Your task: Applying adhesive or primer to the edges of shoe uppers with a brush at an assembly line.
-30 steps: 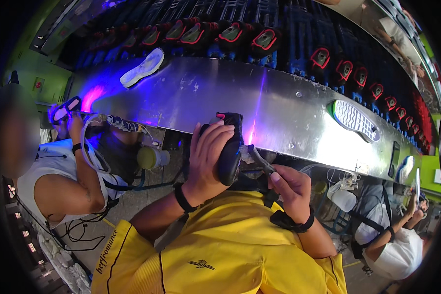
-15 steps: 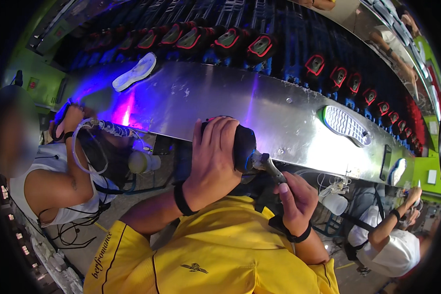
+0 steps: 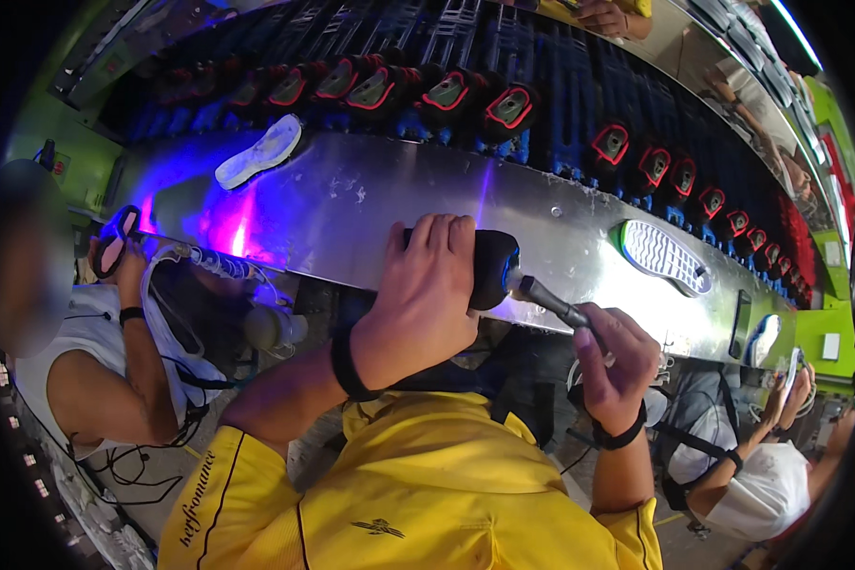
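My left hand [image 3: 426, 294] grips a black shoe [image 3: 492, 266] at the near edge of a long shiny metal bench [image 3: 370, 214]. My right hand [image 3: 616, 366] holds a dark brush-like tool [image 3: 553, 302] whose tip touches the shoe's right end. Both wrists wear black bands. A white shoe sole [image 3: 258, 152] lies on the bench at far left, and a patterned white and green sole [image 3: 663, 256] lies to the right.
Behind the bench runs a row of black and red shoe moulds [image 3: 503, 109] on blue racks. A person in white [image 3: 95, 332] sits at my left holding a shoe under purple light. Another person [image 3: 760, 475] sits at lower right.
The shoe has turned in my left hand from upright to lying sideways. My right hand's tool now meets its right end. The view has shifted slightly.
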Demonstrator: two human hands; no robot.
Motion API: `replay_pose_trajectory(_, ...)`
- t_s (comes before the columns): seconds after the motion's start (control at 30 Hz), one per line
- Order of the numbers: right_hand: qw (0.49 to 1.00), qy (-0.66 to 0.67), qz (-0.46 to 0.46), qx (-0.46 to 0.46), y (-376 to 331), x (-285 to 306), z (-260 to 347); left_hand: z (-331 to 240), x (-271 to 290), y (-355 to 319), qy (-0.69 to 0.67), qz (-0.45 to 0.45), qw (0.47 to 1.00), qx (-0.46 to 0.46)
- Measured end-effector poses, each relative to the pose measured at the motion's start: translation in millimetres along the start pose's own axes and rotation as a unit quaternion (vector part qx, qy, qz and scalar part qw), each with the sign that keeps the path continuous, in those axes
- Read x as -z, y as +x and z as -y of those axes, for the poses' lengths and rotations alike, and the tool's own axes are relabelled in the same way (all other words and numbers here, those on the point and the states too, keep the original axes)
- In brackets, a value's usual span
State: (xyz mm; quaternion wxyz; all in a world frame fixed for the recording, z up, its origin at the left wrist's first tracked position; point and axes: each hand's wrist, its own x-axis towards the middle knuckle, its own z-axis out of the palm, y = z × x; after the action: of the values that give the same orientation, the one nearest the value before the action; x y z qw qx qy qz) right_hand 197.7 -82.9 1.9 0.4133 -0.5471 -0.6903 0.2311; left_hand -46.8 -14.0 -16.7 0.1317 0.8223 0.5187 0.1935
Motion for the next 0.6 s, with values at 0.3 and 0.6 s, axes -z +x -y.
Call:
replay_pose_trajectory(0.3, 0.988, 0.151, 0.003, -0.036, 24.2, -41.4, -41.5, 17.3, 22.0, 27.2, -0.068, 0.054, 0.995, 0.048)
replay_pose_trajectory(0.6, 0.972, 0.231, -0.023, -0.044, 29.1, -74.8, -62.0, 30.7, 27.9, 53.3, -0.118, 0.091, 0.987, 0.064)
